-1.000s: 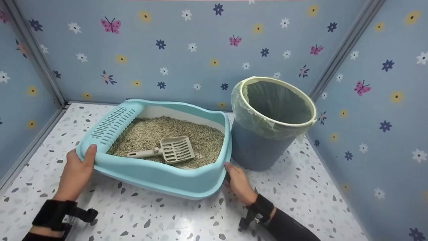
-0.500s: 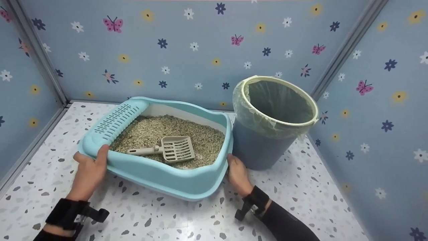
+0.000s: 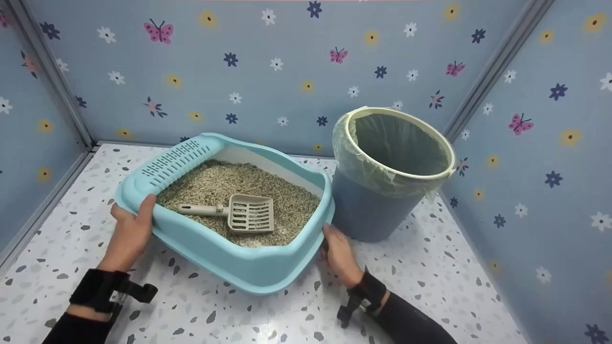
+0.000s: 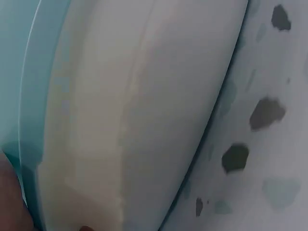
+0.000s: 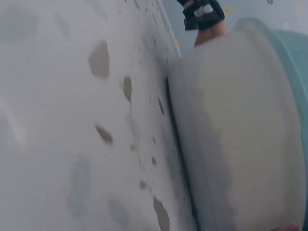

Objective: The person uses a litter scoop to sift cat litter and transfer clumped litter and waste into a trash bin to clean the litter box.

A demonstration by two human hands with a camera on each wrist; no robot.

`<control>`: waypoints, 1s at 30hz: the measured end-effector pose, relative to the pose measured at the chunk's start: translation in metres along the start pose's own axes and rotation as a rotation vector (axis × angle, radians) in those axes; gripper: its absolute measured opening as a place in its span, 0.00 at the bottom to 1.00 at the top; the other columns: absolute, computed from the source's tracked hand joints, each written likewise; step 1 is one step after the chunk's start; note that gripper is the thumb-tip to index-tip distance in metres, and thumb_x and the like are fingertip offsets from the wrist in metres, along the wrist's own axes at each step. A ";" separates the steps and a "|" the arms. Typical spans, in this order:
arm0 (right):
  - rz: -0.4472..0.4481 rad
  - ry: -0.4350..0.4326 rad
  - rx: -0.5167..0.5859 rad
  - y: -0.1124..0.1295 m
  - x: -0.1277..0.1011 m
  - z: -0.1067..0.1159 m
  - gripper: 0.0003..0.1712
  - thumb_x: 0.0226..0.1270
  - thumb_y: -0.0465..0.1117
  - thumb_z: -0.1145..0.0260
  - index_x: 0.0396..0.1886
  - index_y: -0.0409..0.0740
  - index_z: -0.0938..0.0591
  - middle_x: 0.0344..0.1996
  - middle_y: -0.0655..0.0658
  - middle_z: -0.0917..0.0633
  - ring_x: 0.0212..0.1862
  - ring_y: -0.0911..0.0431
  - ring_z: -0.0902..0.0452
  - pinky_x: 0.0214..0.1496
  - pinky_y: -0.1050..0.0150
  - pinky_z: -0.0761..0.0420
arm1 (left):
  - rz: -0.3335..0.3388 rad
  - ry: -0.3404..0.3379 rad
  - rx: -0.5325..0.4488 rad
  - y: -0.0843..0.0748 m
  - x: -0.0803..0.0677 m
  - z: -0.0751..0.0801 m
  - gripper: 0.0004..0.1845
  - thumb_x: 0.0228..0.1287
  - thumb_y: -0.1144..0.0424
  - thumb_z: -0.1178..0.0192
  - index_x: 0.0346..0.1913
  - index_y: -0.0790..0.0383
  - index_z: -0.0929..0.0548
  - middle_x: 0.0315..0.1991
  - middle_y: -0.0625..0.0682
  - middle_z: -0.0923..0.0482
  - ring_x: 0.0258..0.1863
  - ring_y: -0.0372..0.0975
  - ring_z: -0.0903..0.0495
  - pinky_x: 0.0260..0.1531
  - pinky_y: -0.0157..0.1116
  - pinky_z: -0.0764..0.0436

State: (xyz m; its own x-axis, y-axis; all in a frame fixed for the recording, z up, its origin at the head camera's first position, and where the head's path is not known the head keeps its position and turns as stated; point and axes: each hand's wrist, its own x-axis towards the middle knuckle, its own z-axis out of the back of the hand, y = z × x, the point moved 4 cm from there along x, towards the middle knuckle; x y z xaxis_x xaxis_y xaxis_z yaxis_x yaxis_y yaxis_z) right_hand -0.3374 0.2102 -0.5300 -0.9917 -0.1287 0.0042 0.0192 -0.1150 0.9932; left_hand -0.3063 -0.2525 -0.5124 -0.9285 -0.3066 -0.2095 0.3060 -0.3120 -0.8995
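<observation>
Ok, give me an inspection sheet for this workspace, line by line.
Surface: white speckled terrazzo floor, flat.
Job's things: light blue plastic litter tray filled with beige pellets; beige slotted scoop lying on the pellets.
Clutter: blue waste bin with clear liner, upright beside the tray's right end.
Grippers: left hand grips the tray's left rim; right hand holds its right corner.
Cables: nothing seen.
Surroundings: blue walls printed with flowers and butterflies.

We see a litter tray (image 3: 248, 265) of smooth, faintly glossy blue plastic holding coarse, grainy litter (image 3: 215, 184) and a matt beige plastic scoop (image 3: 248, 213). The bin (image 3: 368, 215) looks like matt plastic under a thin, crinkled translucent film liner (image 3: 354, 165), and the speckled tabletop (image 3: 420, 267) is polished smooth.
</observation>
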 end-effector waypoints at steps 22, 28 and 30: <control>0.017 -0.091 -0.091 0.001 -0.003 -0.004 0.23 0.97 0.50 0.58 0.40 0.45 0.25 0.21 0.51 0.30 0.24 0.56 0.35 0.29 0.63 0.30 | -0.047 0.023 -0.009 -0.010 0.004 -0.011 0.59 0.82 0.23 0.64 0.85 0.71 0.71 0.53 0.70 0.35 0.37 0.53 0.27 0.33 0.44 0.24; -0.009 -0.087 0.035 -0.003 0.003 0.003 0.24 0.95 0.50 0.54 0.32 0.47 0.26 0.18 0.50 0.30 0.20 0.57 0.39 0.23 0.66 0.35 | -0.061 0.095 -0.073 -0.016 -0.006 -0.020 0.62 0.80 0.21 0.65 0.86 0.63 0.82 0.77 0.83 0.51 0.62 0.66 0.30 0.43 0.49 0.21; -0.022 -0.123 0.009 -0.003 0.013 0.010 0.26 0.95 0.51 0.53 0.34 0.46 0.21 0.19 0.49 0.29 0.21 0.57 0.37 0.24 0.65 0.34 | -0.056 0.126 -0.074 -0.020 -0.019 -0.027 0.65 0.80 0.21 0.64 0.83 0.64 0.90 0.71 0.86 0.45 0.55 0.63 0.23 0.41 0.47 0.20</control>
State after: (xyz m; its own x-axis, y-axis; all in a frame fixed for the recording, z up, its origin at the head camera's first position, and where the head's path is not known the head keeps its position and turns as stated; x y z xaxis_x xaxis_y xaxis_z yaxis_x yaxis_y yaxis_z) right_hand -0.3519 0.2183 -0.5320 -1.0000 -0.0046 -0.0043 -0.0037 -0.1077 0.9942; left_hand -0.3002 -0.2160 -0.5005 -0.9641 -0.1738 -0.2008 0.2412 -0.2573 -0.9357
